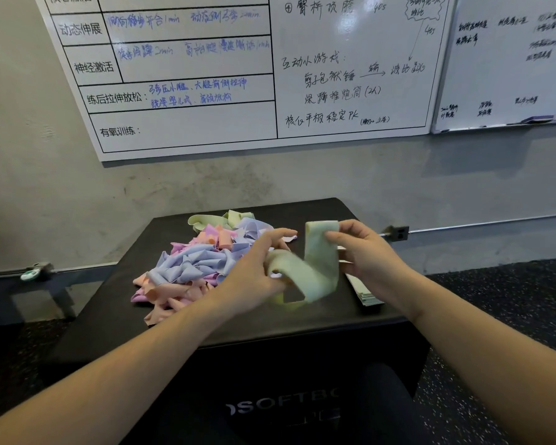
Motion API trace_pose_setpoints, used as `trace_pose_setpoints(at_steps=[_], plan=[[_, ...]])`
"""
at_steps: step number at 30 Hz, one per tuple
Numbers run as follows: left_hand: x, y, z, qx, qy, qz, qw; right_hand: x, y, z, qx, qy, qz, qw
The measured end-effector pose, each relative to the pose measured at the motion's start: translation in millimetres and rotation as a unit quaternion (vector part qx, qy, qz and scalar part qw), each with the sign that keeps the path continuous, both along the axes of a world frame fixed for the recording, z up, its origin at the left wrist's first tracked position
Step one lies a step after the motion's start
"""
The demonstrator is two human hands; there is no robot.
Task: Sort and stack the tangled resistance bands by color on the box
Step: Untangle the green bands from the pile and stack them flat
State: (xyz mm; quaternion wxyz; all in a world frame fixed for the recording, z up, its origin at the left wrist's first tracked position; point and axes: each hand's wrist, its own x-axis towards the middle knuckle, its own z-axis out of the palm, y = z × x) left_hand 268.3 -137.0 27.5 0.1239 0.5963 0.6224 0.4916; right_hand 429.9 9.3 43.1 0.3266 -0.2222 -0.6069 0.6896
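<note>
Green band (318, 268): centre of frame, held above the black box (270, 319).
Right hand (366, 255): pinches its upper end.
Left hand (257, 274): grips its lower loop.
Tangled pile (203, 261): centre left on the box.
Stack (366, 292): partly hidden beneath right hand.

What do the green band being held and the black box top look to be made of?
Green band: thin, matte, rubbery sheet, likely latex; it droops and curls limply between both hands.
Box: probably padded vinyl or leatherette; smooth black top with a soft sheen and rounded edge.
</note>
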Motion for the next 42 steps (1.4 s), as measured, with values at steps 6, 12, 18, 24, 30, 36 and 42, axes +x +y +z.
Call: trace_pose_setpoints(at_steps=[6, 12, 18, 24, 30, 36, 42], plan=[[2, -11, -9, -0.184, 0.139, -0.084, 0.969, 4, 12, 4, -0.036, 0.067, -0.021, 0.997], [0, -3, -9, -0.188, 0.202, -0.100, 0.956, 4, 3, 8, 0.005, 0.087, -0.011, 0.996], [15, 8, 0, -0.100, -0.199, -0.067, 0.972, 4, -5, 7, 0.053, 0.060, -0.005, 0.997], [23, 16, 12, -0.078, -0.181, -0.001, 0.980, -1, -15, 8, 0.084, 0.049, 0.033, 0.995], [32, 20, -2, -0.094, -0.187, 0.031, 0.977, -7, -20, 13, 0.082, 0.067, 0.028, 0.994], [30, 28, 2, -0.108, -0.200, 0.070, 0.971, -13, -16, 0, 0.220, -0.010, -0.051, 0.974], [31, 26, 17, -0.087, -0.275, 0.068, 0.955, -3, -18, -22, 0.156, -0.053, -0.009, 0.986]])
